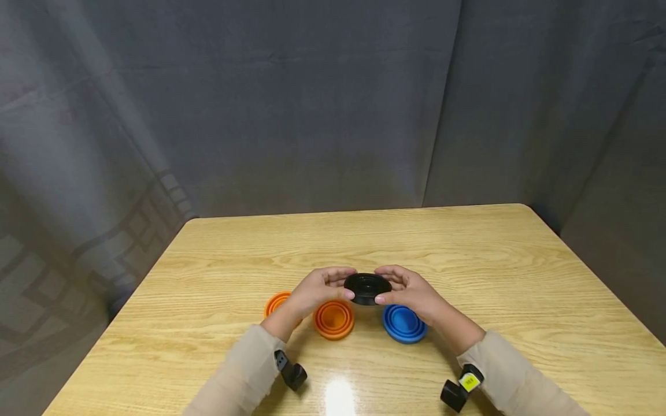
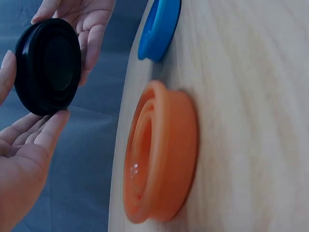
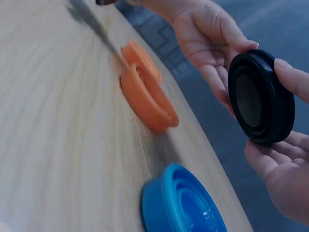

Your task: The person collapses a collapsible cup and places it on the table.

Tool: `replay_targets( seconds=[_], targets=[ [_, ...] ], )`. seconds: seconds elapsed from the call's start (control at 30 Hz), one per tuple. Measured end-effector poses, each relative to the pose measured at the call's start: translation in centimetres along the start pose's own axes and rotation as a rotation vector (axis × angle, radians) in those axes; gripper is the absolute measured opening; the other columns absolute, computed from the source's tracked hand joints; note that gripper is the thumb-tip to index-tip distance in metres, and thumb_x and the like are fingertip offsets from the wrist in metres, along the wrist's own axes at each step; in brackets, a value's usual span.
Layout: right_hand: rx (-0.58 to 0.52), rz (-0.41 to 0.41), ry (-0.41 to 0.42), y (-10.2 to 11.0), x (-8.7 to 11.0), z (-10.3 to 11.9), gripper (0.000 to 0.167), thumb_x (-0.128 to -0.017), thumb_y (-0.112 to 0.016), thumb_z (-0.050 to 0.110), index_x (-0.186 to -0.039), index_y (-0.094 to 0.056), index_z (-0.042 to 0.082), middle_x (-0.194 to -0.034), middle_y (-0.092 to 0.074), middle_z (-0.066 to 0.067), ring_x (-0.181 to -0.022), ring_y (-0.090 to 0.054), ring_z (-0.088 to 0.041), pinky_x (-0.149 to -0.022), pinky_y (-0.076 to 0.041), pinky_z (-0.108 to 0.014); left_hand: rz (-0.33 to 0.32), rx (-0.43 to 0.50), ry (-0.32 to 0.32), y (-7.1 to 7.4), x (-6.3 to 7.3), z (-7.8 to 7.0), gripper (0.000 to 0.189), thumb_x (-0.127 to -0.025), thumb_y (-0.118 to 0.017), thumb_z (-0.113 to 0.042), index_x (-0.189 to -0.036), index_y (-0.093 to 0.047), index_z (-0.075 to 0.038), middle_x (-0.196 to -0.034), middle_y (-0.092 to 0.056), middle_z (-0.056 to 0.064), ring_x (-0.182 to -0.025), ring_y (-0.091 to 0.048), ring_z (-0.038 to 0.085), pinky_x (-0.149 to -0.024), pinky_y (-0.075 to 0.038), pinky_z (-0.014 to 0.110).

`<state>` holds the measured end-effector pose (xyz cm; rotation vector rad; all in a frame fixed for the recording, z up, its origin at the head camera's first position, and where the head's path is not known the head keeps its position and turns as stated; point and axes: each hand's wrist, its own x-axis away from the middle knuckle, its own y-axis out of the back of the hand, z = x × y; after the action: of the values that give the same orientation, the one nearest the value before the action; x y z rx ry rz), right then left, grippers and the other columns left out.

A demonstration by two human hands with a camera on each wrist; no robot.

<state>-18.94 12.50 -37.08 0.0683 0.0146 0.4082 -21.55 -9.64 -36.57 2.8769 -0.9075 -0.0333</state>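
Observation:
A black collapsible cup (image 1: pixel 367 289), folded flat into rings, is held above the table between both hands. My left hand (image 1: pixel 318 289) grips its left edge, thumb on the near side and fingers on the far side. On the opposite edge, my right hand (image 1: pixel 416 293) holds it the same way. Seen from the left wrist, the black cup (image 2: pixel 50 67) shows its round base. A flattened orange cup (image 1: pixel 333 319) stands on the table below the left hand. A second orange cup (image 1: pixel 277 301) is partly hidden by the left wrist. Below the right hand sits a flattened blue cup (image 1: pixel 404 325).
The cups stand on a light wooden table (image 1: pixel 250 248). Grey curtains (image 1: pixel 312 115) hang behind it and along both sides. Each sleeved wrist carries a small black camera, one on the left (image 1: pixel 293 374) and one on the right (image 1: pixel 458 393).

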Motion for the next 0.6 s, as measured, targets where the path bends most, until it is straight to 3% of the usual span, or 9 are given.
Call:
replay_targets(
  seconds=[0.17,0.3,0.43,0.6],
  targets=[
    [0.034,0.022,0.029,0.3,-0.9,-0.1,0.067,-0.070,-0.071,0.012,-0.123,-0.036,-0.008,-0.122,-0.043,-0.022,-0.109,-0.044,-0.029,-0.085,-0.041,-0.031,-0.001,-0.111,0.009,0.7,-0.7,0.2,0.056,-0.074,-0.068,-0.013,-0.122,-0.045,0.001,-0.120,-0.049,0.014,-0.107,-0.048,0.022,-0.084,-0.042,0.029],
    [0.114,0.013,0.042,0.5,-1.7,-0.4,0.068,-0.068,-0.073,0.014,-0.124,-0.038,-0.005,-0.123,-0.043,-0.020,-0.111,-0.041,-0.030,-0.091,-0.035,-0.037,0.007,-0.137,-0.018,1.1,-1.4,0.4,0.057,-0.073,-0.067,-0.005,-0.124,-0.042,0.004,-0.122,-0.046,0.017,-0.109,-0.046,0.024,-0.086,-0.040,0.029],
    [0.211,-0.018,0.020,0.9,-2.7,-0.8,0.071,-0.066,-0.075,0.018,-0.124,-0.040,-0.001,-0.124,-0.044,-0.017,-0.113,-0.040,-0.028,-0.094,-0.031,-0.040,0.014,-0.191,-0.033,1.1,-1.6,-0.6,0.057,-0.073,-0.065,0.001,-0.123,-0.040,0.008,-0.124,-0.043,0.021,-0.111,-0.043,0.027,-0.089,-0.038,0.031],
    [0.290,-0.047,0.004,1.1,-3.9,-1.4,0.072,-0.063,-0.076,0.018,-0.123,-0.041,-0.001,-0.122,-0.045,-0.016,-0.113,-0.040,-0.029,-0.094,-0.030,-0.041,-0.011,-0.281,-0.011,1.6,-3.0,0.7,0.059,-0.070,-0.069,-0.004,-0.123,-0.043,0.002,-0.124,-0.045,0.015,-0.112,-0.044,0.023,-0.089,-0.037,0.032]
  ],
)
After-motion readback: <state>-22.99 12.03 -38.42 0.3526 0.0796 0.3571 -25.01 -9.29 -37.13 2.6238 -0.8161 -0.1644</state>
